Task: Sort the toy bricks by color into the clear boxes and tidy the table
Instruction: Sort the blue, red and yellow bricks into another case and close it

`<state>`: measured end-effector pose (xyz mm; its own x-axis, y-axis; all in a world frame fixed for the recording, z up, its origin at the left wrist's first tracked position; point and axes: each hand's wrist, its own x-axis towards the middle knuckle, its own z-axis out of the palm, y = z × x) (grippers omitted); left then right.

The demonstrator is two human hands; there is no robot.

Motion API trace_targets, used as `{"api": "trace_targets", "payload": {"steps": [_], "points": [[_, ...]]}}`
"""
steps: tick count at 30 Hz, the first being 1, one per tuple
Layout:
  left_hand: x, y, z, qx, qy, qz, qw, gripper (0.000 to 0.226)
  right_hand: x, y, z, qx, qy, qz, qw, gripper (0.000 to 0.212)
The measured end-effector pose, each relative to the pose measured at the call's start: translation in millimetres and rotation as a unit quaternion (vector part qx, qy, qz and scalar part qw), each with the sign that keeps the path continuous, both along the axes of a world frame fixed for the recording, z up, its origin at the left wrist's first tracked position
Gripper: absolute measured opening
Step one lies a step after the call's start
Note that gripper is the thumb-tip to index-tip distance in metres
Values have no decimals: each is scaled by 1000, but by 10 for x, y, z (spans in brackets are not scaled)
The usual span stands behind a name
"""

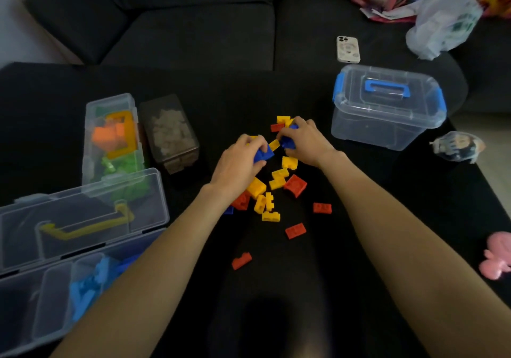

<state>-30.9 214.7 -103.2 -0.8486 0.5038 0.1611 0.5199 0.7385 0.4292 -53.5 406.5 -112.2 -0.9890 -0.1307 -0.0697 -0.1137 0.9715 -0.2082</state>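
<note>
- Both forearms reach out from the near edge, over the black desk (359,191), to the brick pile (272,183) in the middle.
- The left hand (237,164) is knuckles-up, its fingers curled round a blue brick (262,155) pinched at the fingertips.
- The right hand (304,141) lies just far and right of it, fingers curled down on another blue piece (287,143); its thumb is hidden under the palm.
- The two hands are close together, a yellow brick (274,144) showing in the gap between them.
- The pile is mostly yellow and red; the left wrist covers its near-left part, where a blue edge (228,210) peeks out.
- Loose red bricks (295,230) lie apart on the near side of the pile.
- At near left an open clear box (41,296), cut off by the frame edge, holds light blue bricks (88,285); its raised lid (83,216) carries a yellow handle.
- Beyond it a closed box (110,136) holds orange and green bricks, blurred through the plastic.
- Beside that, a dark box (170,133) holds pale pieces, hard to make out.
- At far right stands a lidded bin (387,108) with blue clips and handle.
- A phone (347,49) lies on the sofa (193,25) beyond the desk.
- A pink toy (497,255) is cut off at the right edge.
</note>
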Motion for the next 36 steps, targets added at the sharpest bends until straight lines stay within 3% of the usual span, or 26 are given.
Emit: {"api": "trace_targets", "payload": {"steps": [3,10,15,22,30,36], "points": [[145,-233,110,10,-5,11,1000,23,241,29,-1,-3,8,-18,1000,40],[478,-643,54,-66,-63,61,994,26,861,120,29,-10,-25,-66,997,42],[649,-735,25,-131,-134,60,980,60,1272,115,23,-33,-23,-107,993,41],[684,-591,-40,-176,-131,68,973,52,1597,89,-34,-26,-12,-136,990,42],[758,-564,92,-143,-142,75,977,42,1759,-79,36,-90,38,-204,974,41],[1145,-986,498,-3,-34,103,994,41,1860,-723,430,-232,134,-156,951,38]]}}
